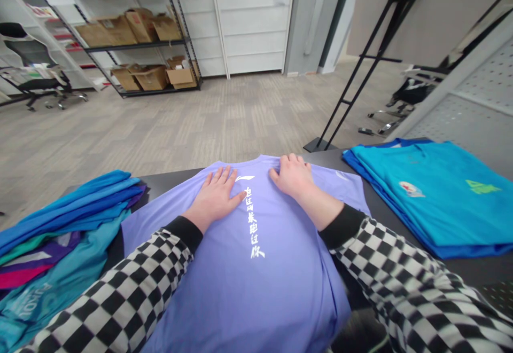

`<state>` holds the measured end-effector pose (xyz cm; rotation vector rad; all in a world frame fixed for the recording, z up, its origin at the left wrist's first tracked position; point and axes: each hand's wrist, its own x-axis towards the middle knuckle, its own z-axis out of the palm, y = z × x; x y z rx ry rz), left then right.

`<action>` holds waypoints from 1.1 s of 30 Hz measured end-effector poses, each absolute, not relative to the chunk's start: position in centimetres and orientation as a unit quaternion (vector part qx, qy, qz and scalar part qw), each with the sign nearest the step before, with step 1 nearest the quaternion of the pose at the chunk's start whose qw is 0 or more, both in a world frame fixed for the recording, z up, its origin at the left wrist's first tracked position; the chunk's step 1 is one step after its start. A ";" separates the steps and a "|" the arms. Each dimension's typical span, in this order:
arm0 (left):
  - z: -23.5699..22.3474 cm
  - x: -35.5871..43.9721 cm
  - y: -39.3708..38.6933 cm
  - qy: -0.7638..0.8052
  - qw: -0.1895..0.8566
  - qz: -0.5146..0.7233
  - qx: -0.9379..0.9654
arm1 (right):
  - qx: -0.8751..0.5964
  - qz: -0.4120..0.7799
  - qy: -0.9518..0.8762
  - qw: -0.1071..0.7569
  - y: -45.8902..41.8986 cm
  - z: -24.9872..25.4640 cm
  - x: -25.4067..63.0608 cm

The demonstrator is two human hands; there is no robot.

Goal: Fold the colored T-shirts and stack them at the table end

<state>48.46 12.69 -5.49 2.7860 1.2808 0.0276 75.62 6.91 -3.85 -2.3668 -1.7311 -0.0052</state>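
A lavender T-shirt (256, 267) with white printed characters down its middle lies spread flat on a dark table (168, 179). My left hand (216, 195) rests palm down on the shirt left of the print, fingers stretched out toward the collar edge. Near the far collar edge, my right hand (292, 174) presses on the shirt with its fingers curled down into the fabric. Both arms wear black-and-white checkered sleeves.
A loose heap of blue, teal and purple shirts (52, 241) lies at the left. A neat stack of folded blue shirts (433, 193) sits at the right. Beyond the table are a black stand (352, 91), a shelf of cardboard boxes (140, 48) and an office chair (36, 70).
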 end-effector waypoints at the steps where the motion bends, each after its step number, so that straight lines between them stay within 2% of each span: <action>1: -5.5 48.5 12.7 0.417 0.038 0.009 0.908 | -0.805 0.001 -0.584 0.104 7.0 -4.0 75.8; 8: -5.6 48.4 12.8 0.417 0.033 0.009 0.908 | -0.797 0.021 -0.594 0.108 7.4 -4.3 77.0; 12: -5.7 48.5 12.7 0.419 0.030 0.016 0.907 | -0.801 -0.027 -0.587 0.118 6.3 -2.4 79.3; 15: -5.8 48.5 12.8 0.418 0.030 0.022 0.908 | -0.801 -0.025 -0.595 0.066 4.5 -1.0 81.5; 18: -6.1 48.4 12.9 0.413 0.028 0.028 0.910 | -0.780 0.032 -0.625 0.015 3.0 -1.0 83.0; 27: -6.7 48.4 13.0 0.413 0.026 0.044 0.909 | -0.793 0.037 -0.607 -0.029 2.5 -1.6 86.0; 33: -6.6 48.4 12.9 0.411 0.024 0.041 0.911 | -0.758 -0.002 -0.652 0.014 2.8 -1.4 84.7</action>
